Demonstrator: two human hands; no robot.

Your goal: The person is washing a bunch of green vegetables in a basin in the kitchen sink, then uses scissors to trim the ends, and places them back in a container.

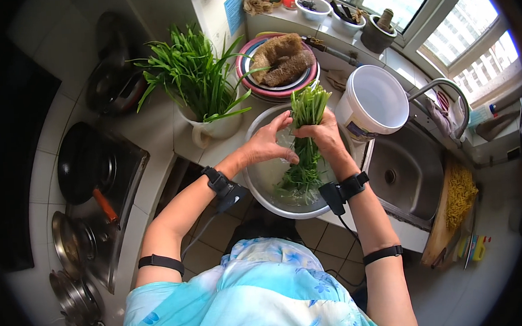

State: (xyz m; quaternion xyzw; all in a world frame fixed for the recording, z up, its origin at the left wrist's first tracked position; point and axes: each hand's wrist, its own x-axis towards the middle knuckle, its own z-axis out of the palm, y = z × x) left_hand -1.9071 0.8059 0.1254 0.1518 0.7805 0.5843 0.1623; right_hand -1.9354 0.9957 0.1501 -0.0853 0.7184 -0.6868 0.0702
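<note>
My right hand (324,132) grips a bunch of long green leafy stalks (307,153), with the pale cut ends up and the leaves down in cloudy water. The water fills a wide metal basin (263,194) at the counter's edge. Just left of the bunch, my left hand (273,140) is spread, thumb and fingers apart, over the basin; whether its fingertips touch the stalks is hard to tell. More green leaves (192,73) stand upright in a pale handled jug (216,129), left of the basin.
Behind the basin, stacked plates (249,81) hold brown spongy pieces (281,61). A white plastic bucket (376,102) stands beside the sink (400,172) and its curved tap (463,105). A wok (79,165) is on the stove at left. Bowls and a stone mortar (376,37) line the windowsill.
</note>
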